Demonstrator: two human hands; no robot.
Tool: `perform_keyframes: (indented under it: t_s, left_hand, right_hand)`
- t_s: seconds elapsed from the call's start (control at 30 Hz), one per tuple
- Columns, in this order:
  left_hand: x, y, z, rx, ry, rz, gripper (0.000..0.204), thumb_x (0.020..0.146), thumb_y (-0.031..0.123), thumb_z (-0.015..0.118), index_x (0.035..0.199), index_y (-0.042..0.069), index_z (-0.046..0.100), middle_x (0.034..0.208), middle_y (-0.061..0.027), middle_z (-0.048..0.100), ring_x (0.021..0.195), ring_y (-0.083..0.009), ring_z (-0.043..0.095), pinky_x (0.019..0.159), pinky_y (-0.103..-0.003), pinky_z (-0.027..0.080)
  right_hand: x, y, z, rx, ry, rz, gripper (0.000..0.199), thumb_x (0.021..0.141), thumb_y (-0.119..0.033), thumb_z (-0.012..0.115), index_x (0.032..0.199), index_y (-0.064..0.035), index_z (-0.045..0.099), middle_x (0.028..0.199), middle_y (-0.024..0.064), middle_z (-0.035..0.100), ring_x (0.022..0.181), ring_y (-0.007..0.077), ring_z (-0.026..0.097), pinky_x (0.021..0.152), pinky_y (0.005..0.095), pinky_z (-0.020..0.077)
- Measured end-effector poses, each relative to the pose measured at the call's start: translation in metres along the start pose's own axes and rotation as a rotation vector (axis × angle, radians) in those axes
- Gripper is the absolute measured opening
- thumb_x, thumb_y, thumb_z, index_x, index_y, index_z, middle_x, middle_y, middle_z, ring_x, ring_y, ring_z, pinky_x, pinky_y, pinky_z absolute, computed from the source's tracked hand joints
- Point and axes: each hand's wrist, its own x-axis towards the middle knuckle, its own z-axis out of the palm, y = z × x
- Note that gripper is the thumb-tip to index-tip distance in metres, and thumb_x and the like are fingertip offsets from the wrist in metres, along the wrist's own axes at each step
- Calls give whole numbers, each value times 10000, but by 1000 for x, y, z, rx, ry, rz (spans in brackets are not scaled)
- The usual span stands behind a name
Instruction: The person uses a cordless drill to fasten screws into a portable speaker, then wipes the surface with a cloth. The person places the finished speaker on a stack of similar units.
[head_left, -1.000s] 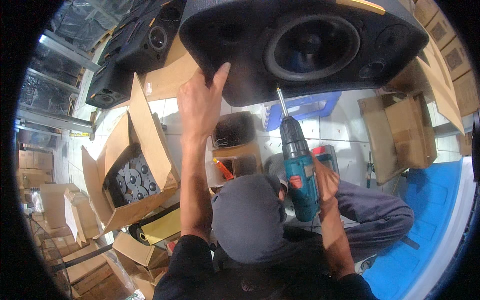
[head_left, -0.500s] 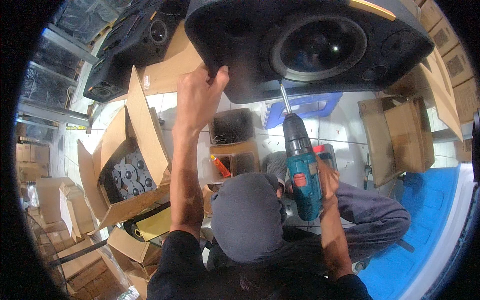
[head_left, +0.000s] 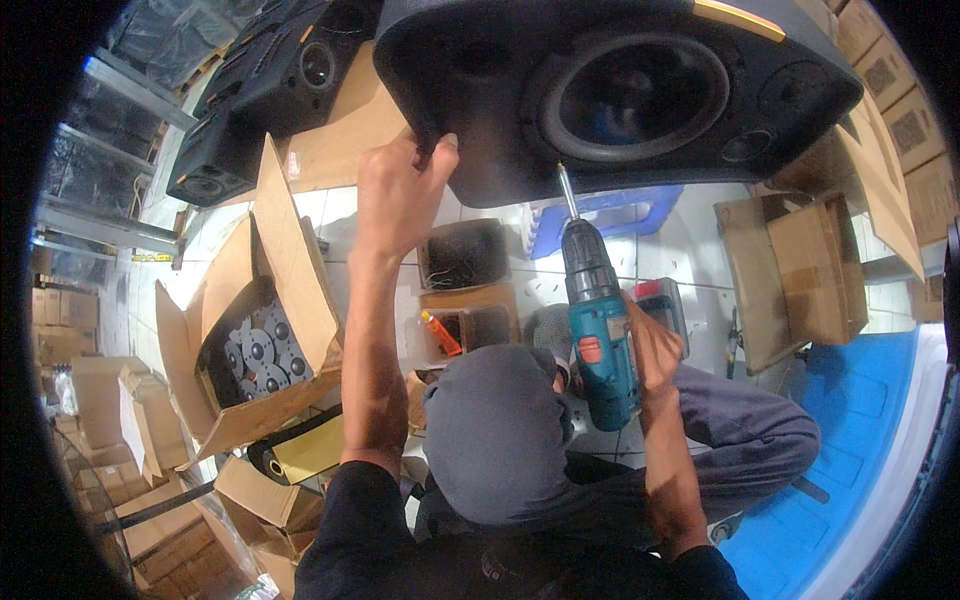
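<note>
A large black speaker cabinet (head_left: 480, 130) stands tilted at the top, its round woofer (head_left: 635, 100) facing me. My left hand (head_left: 400, 190) grips the cabinet's lower left edge, fingers curled behind and thumb in front. In my right hand (head_left: 655, 345) is a teal and black cordless drill (head_left: 605, 345), pointing up toward the cabinet. Its long bit (head_left: 567, 190) ends just below the woofer's rim; whether the tip touches the cabinet I cannot tell.
A blue plastic stool (head_left: 640, 215) is under the cabinet. Left stand an open carton (head_left: 295, 240) of round grey parts and another black speaker (head_left: 225, 140). Small trays (head_left: 465, 255), one with an orange tube (head_left: 440, 333), lie mid-floor. Right are a carton (head_left: 810, 270) and blue mat (head_left: 860, 420).
The drill has turned slightly in my right hand, and its bit has come a little away from the woofer's rim. The cabinet has shifted slightly left. My left hand keeps its grip.
</note>
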Motion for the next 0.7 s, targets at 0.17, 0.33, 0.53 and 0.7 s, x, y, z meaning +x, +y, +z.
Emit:
perform_keyframes:
  t_s: [0.17, 0.33, 0.53, 0.7]
  left_hand:
    - [1, -4, 0, -40, 4, 43, 291, 925, 210, 707, 892, -79, 711, 580, -176, 608, 473, -227, 571, 516, -380, 462]
    - [-1, -3, 4, -61, 30, 42, 394, 970, 196, 694, 691, -71, 616, 529, -26, 485, 503, -84, 395, 456, -334, 325]
    - [-1, -2, 5, -63, 47, 52, 419, 977, 209, 681, 697, -93, 604, 527, -64, 469, 494, -103, 397, 459, -347, 339]
    - [1, -3, 5, -52, 36, 81, 406, 974, 197, 682, 707, -98, 601, 529, -68, 470, 502, -103, 398, 466, -349, 343]
  right_hand:
    - [1, 1, -1, 33, 0, 14, 391, 838, -30, 708, 1179, 155, 655, 1128, 252, 738, 885, 314, 770, 723, 384, 630]
    - [4, -3, 0, -67, -6, -6, 437, 817, -36, 698, 1210, 147, 650, 1113, 244, 739, 820, 285, 757, 696, 374, 615]
    - [7, -4, 0, -89, -3, -36, 447, 803, -18, 696, 1220, 137, 650, 1108, 227, 740, 780, 268, 737, 665, 355, 600]
    - [5, 2, -1, -126, 5, -76, 408, 820, -5, 693, 1207, 120, 667, 1084, 212, 745, 784, 251, 738, 664, 345, 599]
